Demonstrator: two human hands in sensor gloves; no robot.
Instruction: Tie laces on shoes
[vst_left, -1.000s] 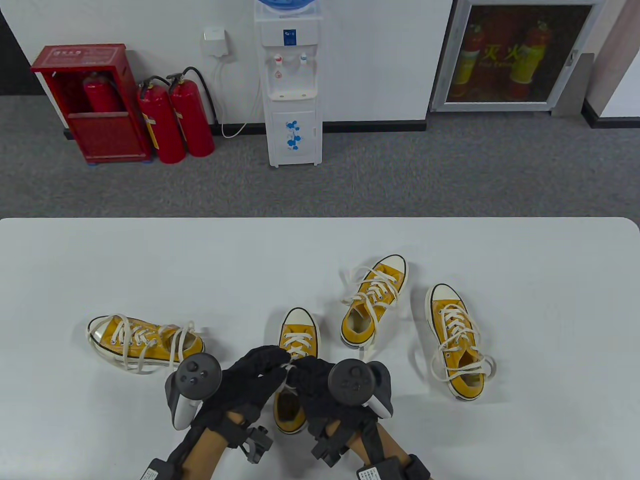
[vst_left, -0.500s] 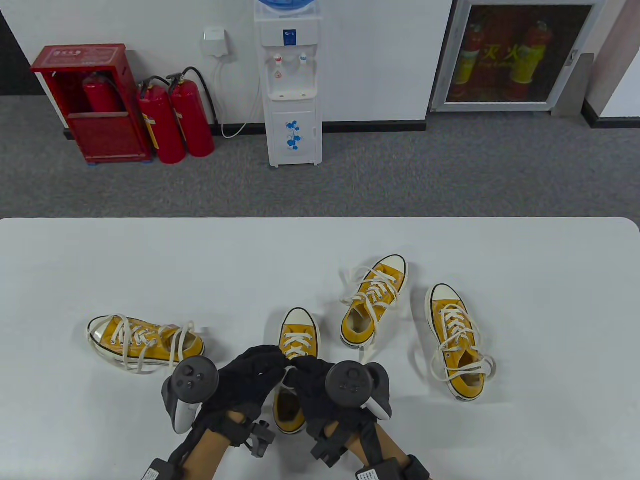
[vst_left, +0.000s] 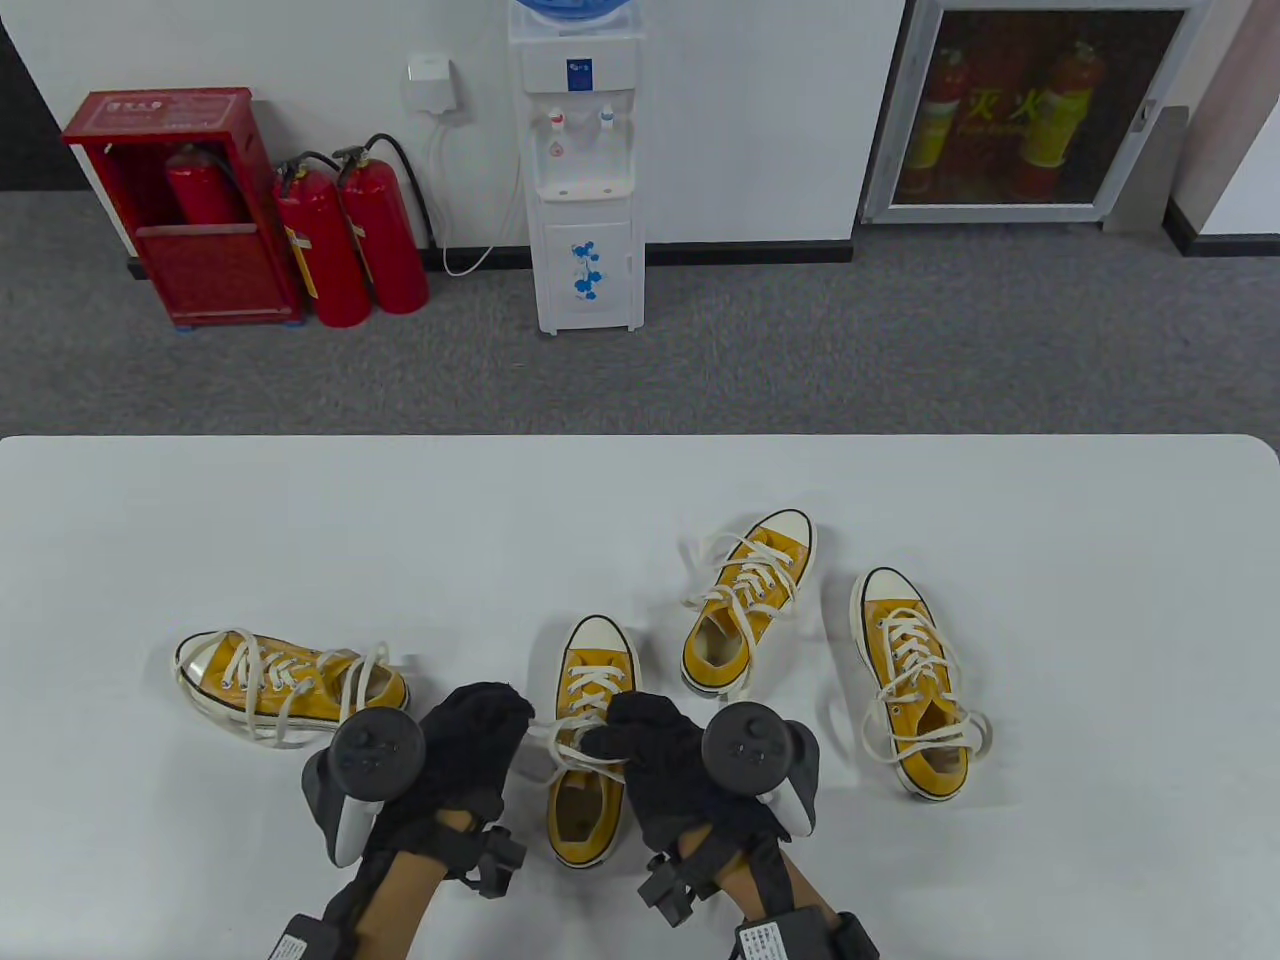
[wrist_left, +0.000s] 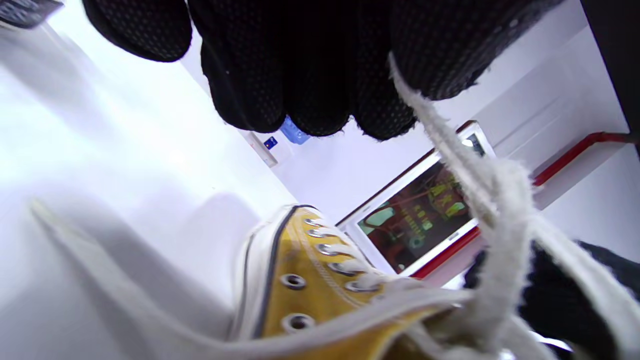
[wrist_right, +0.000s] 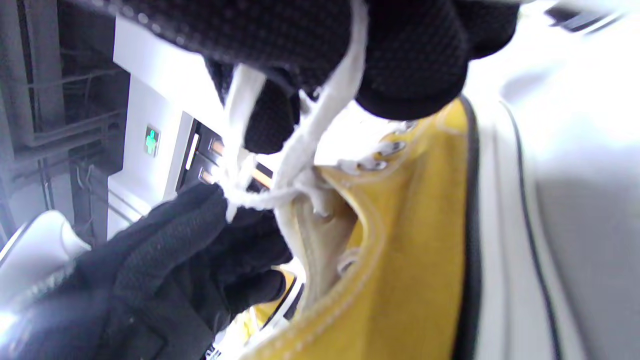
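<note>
Four yellow shoes lie on the white table, and the one you work on, the near shoe, sits between your two hands with its white toe pointing away from you and its heel opening toward you. Its long axis runs straight out from your body, so the lace has to be pulled across that axis, left and right. Both hands flank the near shoe at the top eyelets, about equally near. Your left hand is clenched round one run of the lace on the shoe's left side; the left wrist view shows the lace coming out from under its fingers. Your right hand pinches the other run over the tongue. The crossing looks loose, so the knot likely needs drawing snug.

Beyond the near shoe, two more shoes lie to its right: the middle shoe and the far right shoe. The side-lying shoe rests to its left.
</note>
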